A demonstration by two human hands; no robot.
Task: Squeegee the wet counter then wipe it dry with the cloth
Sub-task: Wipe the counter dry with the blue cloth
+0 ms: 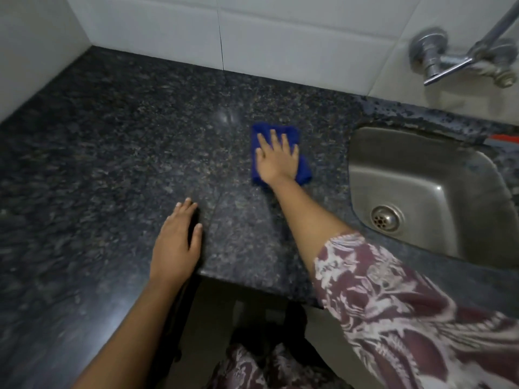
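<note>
A folded blue cloth (304, 171) lies on the dark speckled granite counter (118, 141), a little left of the sink. My right hand (276, 157) presses flat on the cloth with its fingers spread, covering most of it. My left hand (178, 242) rests palm down on the counter near its front edge, holding nothing. No squeegee is clearly in view; a small red-orange strip (505, 140) shows at the right edge behind the sink.
A steel sink (407, 169) with a round drain (385, 219) is set into the counter at right. A chrome tap (460, 61) is mounted on the white tiled wall (280, 37) above it. The counter has a step-shaped front edge (252, 279).
</note>
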